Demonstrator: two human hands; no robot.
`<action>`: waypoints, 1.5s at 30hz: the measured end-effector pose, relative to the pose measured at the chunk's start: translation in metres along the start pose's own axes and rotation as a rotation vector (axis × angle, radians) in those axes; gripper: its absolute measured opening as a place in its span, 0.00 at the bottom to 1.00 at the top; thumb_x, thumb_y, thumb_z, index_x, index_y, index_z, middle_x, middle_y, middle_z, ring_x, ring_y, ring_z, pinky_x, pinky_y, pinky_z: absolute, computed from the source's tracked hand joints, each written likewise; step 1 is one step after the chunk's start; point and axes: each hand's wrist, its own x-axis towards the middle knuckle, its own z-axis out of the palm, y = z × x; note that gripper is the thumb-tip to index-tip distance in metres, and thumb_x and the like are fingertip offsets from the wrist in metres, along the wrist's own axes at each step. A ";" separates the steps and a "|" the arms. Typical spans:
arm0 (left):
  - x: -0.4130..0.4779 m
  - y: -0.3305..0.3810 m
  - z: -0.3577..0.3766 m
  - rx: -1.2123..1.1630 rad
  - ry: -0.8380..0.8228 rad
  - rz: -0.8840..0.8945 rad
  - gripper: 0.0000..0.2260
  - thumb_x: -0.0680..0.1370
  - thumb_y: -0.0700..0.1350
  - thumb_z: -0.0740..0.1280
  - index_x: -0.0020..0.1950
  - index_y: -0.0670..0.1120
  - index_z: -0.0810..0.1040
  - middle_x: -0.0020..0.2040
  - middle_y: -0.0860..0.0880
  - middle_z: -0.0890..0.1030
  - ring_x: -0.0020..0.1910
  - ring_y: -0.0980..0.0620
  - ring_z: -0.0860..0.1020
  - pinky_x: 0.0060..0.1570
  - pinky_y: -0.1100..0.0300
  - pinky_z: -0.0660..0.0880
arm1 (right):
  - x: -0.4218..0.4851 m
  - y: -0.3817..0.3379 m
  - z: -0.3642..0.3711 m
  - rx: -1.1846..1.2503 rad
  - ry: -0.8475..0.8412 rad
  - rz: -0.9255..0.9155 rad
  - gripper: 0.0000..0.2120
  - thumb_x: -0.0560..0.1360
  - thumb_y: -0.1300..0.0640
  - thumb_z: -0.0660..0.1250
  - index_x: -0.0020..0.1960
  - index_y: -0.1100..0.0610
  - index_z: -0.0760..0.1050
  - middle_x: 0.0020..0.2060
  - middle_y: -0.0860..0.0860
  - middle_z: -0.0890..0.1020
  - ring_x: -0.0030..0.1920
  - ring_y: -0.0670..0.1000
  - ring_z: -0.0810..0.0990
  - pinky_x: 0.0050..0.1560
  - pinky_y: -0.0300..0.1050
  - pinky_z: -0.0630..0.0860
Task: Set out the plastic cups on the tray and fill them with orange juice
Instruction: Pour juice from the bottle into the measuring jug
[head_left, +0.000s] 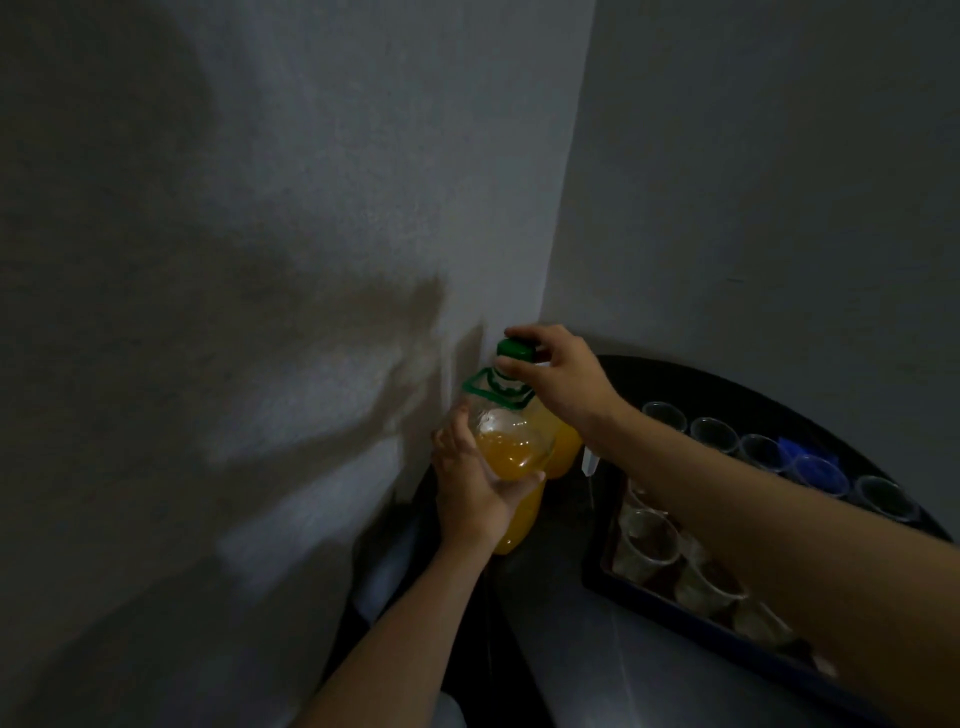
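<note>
Cradles the orange juice bottle in the left hand, fingers curled round its belly, over the left edge of the dark table, close to the wall corner. Pinches the green cap with the right hand, fingertips closed on it. Looks heavy, mostly full, smooth and probably slick, with walls likely to flex. Better carried by the green handle with a palm beneath. Leaves the cups on the tray unfilled, just to the right.

Two walls meet just behind the bottle, closing frame left and centre. Open air lies above its cap. At lower right, the right forearm crosses the tray of cups; bare table separates bottle and tray.
</note>
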 end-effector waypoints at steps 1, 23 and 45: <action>0.000 0.000 0.001 0.004 0.002 -0.003 0.56 0.61 0.54 0.85 0.81 0.52 0.55 0.75 0.47 0.62 0.74 0.45 0.65 0.70 0.45 0.69 | 0.001 0.000 -0.003 -0.022 -0.027 0.000 0.21 0.76 0.56 0.72 0.68 0.56 0.75 0.59 0.52 0.77 0.57 0.47 0.78 0.59 0.46 0.79; 0.001 -0.003 0.000 -0.011 -0.004 -0.013 0.56 0.61 0.54 0.84 0.80 0.55 0.53 0.73 0.46 0.61 0.72 0.43 0.65 0.67 0.43 0.71 | 0.024 -0.029 -0.020 -0.503 -0.248 -0.047 0.19 0.70 0.59 0.78 0.58 0.55 0.78 0.51 0.50 0.80 0.42 0.43 0.76 0.33 0.27 0.68; -0.003 -0.001 -0.003 0.027 -0.050 -0.060 0.59 0.62 0.57 0.83 0.82 0.58 0.46 0.81 0.46 0.56 0.80 0.42 0.56 0.74 0.39 0.64 | 0.039 -0.058 -0.027 -0.784 -0.444 -0.137 0.24 0.65 0.54 0.82 0.59 0.56 0.79 0.51 0.51 0.81 0.40 0.49 0.77 0.43 0.48 0.83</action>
